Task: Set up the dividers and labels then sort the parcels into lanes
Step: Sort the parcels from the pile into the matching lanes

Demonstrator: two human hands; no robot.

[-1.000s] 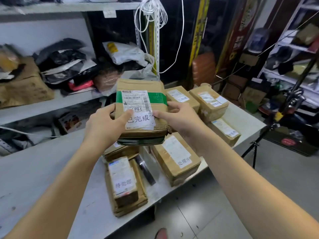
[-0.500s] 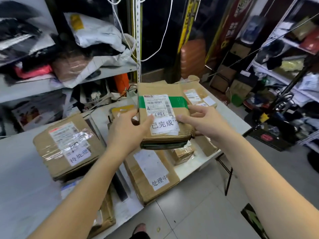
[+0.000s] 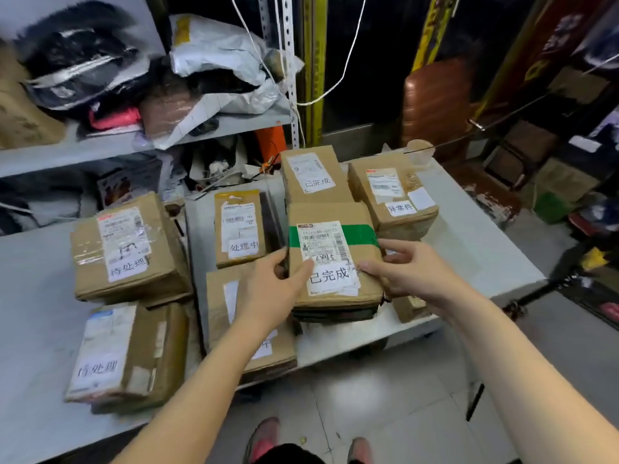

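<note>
Table [image 3: 469, 236]: a pale grey work surface carrying cardboard parcels in rows, with cluttered shelving behind it.
Left row: two parcels [image 3: 127, 249] labelled 待处理, one nearer the shelving, one [image 3: 124, 356] nearer the person.
Middle row: a parcel [image 3: 239, 227] labelled 处理中, with another [image 3: 221, 316] in front, partly hidden by the left forearm.
Right rows: a box [image 3: 313, 174] labelled 已完成 at the back, and beside it a box [image 3: 393, 194] labelled 异常件.
Green-taped parcel [image 3: 331, 256]: labelled 已完成, sits just in front of the matching box, resting on a darker flat packet.
Left hand [image 3: 271, 289]: grips the green-taped parcel's left edge, thumb on top.
Right hand [image 3: 402, 266]: clasps its right edge, thumb pressing the label.
</note>
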